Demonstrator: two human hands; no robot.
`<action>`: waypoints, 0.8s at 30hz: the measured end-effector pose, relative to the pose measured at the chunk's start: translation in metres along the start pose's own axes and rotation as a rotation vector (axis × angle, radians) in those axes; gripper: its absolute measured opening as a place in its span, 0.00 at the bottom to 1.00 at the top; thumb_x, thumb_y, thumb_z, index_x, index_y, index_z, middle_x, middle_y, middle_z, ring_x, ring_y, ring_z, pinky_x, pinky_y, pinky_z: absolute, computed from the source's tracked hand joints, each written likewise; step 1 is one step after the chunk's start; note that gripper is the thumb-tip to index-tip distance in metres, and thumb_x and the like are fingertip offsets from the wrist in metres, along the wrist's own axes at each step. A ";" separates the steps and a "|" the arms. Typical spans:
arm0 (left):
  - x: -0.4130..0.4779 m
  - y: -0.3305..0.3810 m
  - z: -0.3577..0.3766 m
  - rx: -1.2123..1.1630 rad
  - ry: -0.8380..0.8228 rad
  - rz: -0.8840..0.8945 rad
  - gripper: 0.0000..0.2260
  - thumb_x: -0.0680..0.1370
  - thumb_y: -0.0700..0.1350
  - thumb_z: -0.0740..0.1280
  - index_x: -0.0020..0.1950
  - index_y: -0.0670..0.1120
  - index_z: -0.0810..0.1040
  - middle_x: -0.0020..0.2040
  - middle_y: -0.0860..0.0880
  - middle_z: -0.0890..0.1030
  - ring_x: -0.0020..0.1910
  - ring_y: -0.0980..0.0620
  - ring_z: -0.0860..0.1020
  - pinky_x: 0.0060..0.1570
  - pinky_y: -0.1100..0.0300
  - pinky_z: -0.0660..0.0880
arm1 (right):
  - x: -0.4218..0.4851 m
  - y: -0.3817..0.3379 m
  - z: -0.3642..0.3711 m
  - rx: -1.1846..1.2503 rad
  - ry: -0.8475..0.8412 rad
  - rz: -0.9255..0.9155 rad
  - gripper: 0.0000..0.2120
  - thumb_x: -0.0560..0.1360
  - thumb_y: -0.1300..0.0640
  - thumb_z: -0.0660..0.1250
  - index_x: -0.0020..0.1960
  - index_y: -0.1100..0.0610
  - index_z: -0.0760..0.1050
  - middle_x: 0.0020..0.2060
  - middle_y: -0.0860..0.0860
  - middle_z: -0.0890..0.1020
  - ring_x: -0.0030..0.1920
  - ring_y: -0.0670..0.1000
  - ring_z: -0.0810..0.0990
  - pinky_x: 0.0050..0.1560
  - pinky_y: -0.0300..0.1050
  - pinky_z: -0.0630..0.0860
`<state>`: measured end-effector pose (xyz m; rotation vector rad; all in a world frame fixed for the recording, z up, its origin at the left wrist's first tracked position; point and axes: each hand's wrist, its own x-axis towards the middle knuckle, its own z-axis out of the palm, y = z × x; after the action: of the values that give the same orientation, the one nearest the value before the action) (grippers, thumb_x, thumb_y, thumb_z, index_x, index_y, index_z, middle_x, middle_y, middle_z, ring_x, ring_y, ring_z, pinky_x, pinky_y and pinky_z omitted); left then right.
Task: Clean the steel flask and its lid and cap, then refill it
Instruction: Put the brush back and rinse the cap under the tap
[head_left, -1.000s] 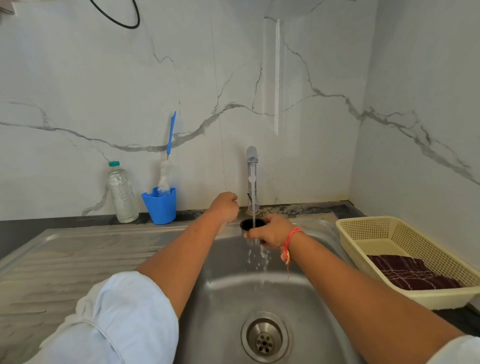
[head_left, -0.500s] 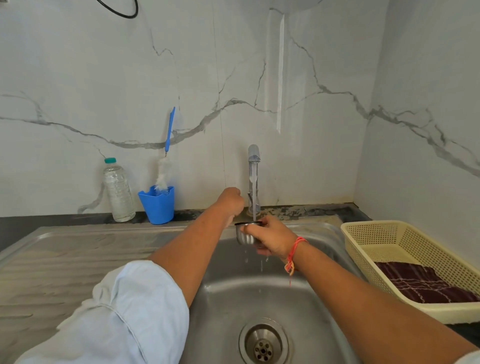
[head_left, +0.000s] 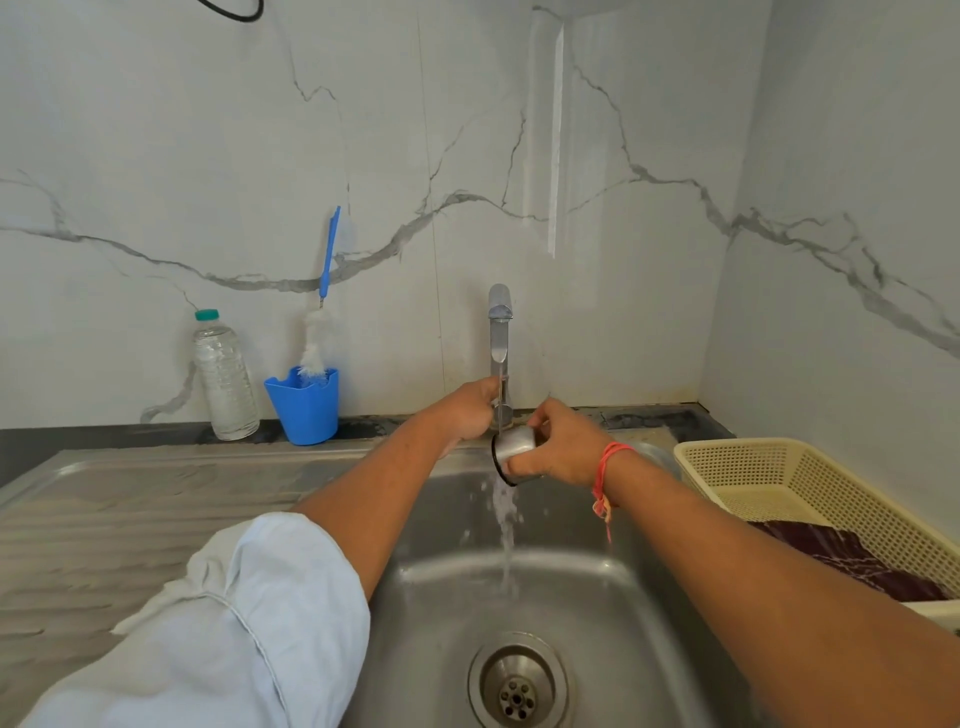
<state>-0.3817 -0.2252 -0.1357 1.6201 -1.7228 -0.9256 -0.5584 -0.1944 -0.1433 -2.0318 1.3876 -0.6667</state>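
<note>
Left hand curled, touching tap stem from left; grip hidden. Right hand just right of tap base, fingers round cap. Both forearms outstretched.

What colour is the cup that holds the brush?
The cup is blue; the head view shows it clearly.

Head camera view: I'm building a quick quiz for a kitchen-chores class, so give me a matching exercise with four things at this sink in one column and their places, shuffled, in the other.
Things
1. steel cap
2. brush
3. dark cloth
4. water bottle

Places
A. in the cream basket
B. on the counter, left of the blue cup
C. in the right hand, under the stream from the tap
D. standing in the blue cup

Pairs: 1-C, 2-D, 3-A, 4-B
</note>
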 end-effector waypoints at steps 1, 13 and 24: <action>0.001 -0.002 0.000 0.032 -0.014 0.007 0.33 0.81 0.28 0.57 0.84 0.49 0.59 0.80 0.53 0.64 0.78 0.53 0.63 0.77 0.56 0.58 | -0.001 -0.002 -0.002 -0.011 -0.001 -0.009 0.27 0.63 0.49 0.80 0.57 0.52 0.71 0.51 0.50 0.80 0.51 0.52 0.80 0.52 0.50 0.80; -0.099 -0.006 -0.011 -0.017 0.026 -0.005 0.12 0.86 0.47 0.64 0.67 0.46 0.79 0.64 0.48 0.82 0.63 0.50 0.80 0.64 0.53 0.78 | -0.044 -0.032 0.017 -0.262 -0.093 -0.195 0.34 0.64 0.50 0.79 0.69 0.49 0.73 0.60 0.50 0.80 0.56 0.52 0.79 0.55 0.45 0.77; -0.225 -0.012 -0.040 -0.200 0.097 -0.017 0.26 0.75 0.44 0.79 0.70 0.42 0.75 0.62 0.41 0.81 0.60 0.46 0.83 0.63 0.48 0.81 | -0.117 -0.094 0.060 0.099 0.073 -0.326 0.35 0.62 0.54 0.82 0.62 0.52 0.67 0.49 0.46 0.79 0.50 0.49 0.81 0.50 0.44 0.79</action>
<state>-0.3240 -0.0047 -0.1135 1.5243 -1.5026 -0.9774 -0.4954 -0.0462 -0.1286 -2.1922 1.0466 -0.9375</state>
